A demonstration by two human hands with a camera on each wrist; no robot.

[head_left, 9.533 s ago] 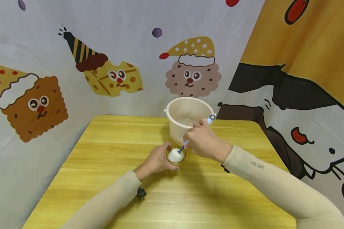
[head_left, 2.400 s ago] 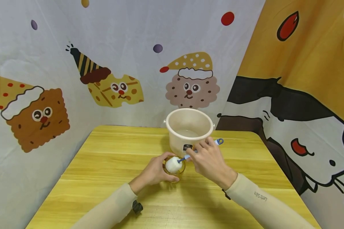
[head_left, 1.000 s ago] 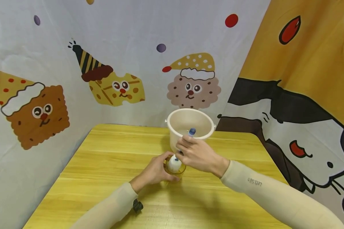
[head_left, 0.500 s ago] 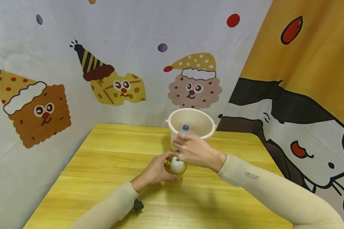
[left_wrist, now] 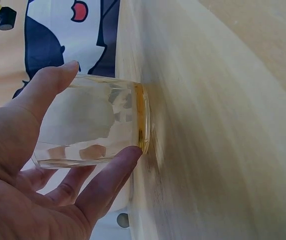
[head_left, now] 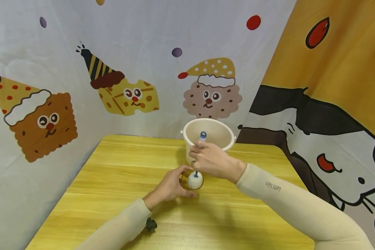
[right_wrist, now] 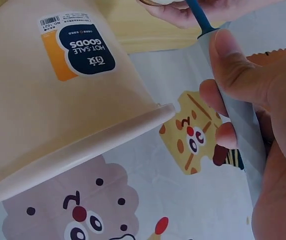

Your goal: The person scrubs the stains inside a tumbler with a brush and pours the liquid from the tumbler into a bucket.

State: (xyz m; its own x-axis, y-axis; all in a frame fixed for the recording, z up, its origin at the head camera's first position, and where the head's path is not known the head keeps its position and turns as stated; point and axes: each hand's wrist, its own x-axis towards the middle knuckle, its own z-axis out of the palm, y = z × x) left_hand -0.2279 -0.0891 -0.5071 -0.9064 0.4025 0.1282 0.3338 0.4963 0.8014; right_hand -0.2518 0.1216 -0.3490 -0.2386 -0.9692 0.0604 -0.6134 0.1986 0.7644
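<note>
My left hand (head_left: 172, 185) holds a clear amber-tinted drinking glass (left_wrist: 128, 102), thumb on one side and fingers curled round the other. The glass stands upright, its base on the wooden table. Inside it sits the white sponge head (head_left: 195, 180) of a cup brush. Above the glass, my right hand (head_left: 214, 161) grips the brush's pale blue-grey handle (right_wrist: 240, 125), which stands nearly upright. A blue loop end (head_left: 203, 135) sticks out above that hand. In the left wrist view the sponge shows blurred through the glass wall.
A cream bucket (head_left: 189, 152) stands just behind the hands, its near wall partly covered by my right hand; a label (right_wrist: 83, 50) is on its side. The wooden table (head_left: 112, 173) ends at a cartoon-printed cloth (head_left: 137, 41) behind and to the right.
The brush handle, earlier slanted to the right, has swung nearly upright as my right hand moved left. The sponge has shifted about inside the glass. My left hand keeps its hold.
</note>
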